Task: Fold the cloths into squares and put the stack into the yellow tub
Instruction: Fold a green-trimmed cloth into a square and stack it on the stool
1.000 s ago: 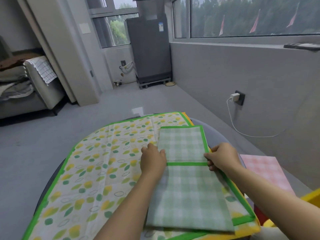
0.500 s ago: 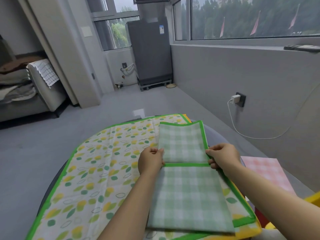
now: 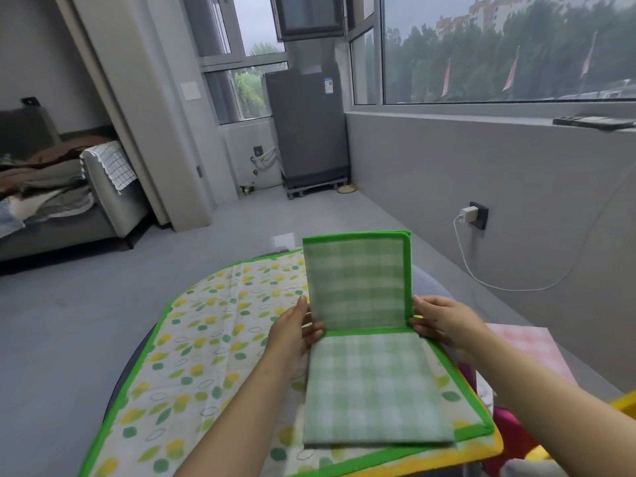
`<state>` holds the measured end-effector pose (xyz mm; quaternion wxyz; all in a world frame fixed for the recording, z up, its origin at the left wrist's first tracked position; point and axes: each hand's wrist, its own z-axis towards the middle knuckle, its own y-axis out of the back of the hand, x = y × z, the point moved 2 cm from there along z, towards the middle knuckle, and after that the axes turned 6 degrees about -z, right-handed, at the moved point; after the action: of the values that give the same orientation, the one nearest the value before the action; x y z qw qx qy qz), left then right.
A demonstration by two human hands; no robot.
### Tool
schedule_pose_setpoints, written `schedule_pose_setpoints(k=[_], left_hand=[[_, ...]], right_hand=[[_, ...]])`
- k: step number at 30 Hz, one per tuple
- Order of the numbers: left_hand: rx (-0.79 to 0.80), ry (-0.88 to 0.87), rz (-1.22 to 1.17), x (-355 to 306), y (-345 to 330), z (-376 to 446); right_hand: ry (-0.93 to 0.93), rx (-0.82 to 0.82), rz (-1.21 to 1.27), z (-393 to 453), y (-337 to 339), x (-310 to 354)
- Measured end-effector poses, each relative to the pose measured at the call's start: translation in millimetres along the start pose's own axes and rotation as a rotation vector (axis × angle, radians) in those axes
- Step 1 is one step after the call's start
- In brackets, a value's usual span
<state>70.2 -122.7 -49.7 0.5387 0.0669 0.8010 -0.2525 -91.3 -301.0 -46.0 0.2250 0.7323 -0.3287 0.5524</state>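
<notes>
Both hands had the green cloth (image 3: 364, 373) half up at centre frame!

The left hand (image 3: 292, 333) pinched the cloth's left edge at the crease and the right hand (image 3: 444, 325) pinched the right edge at the same height, each grip closed on fabric. The far half stood upright, its green border along the top, while the near half lay flat on the leaf-print cloth (image 3: 192, 356) spread over the rounded desk (image 3: 426, 280). That printed cloth filled the lower left of the frame, with a yellow-edged cloth (image 3: 481, 449) peeking out beneath it at lower right. A pink cloth (image 3: 530, 349) lay at right, past the right wrist. The tub's (image 3: 623, 404) yellow rim showed at the far lower right edge, apart from the cloths.
</notes>
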Motion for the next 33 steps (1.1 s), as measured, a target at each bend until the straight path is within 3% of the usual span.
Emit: schedule_pose_setpoints(k=[4,11,24,29,33], left_hand=[[0.025,0.032,0.008,-3,6,-6],[0.079,0.026,0.248,-5,19,-13],[0.136,-0.356,0.884,12,8,-27],[0.052,-0.553,1.471,25,-4,-46],[0.255,-0.561,1.584,40,-17,-57]], right_hand=[[-0.012,0.096,0.058,1,4,-3],[-0.040,0.110,-0.022,2,6,-7],[0.293,-0.012,-0.832,-12,-7,-8],[0.554,-0.108,-1.274,-28,-23,-19],[0.651,-0.036,-1.324,-41,-39,-29]])
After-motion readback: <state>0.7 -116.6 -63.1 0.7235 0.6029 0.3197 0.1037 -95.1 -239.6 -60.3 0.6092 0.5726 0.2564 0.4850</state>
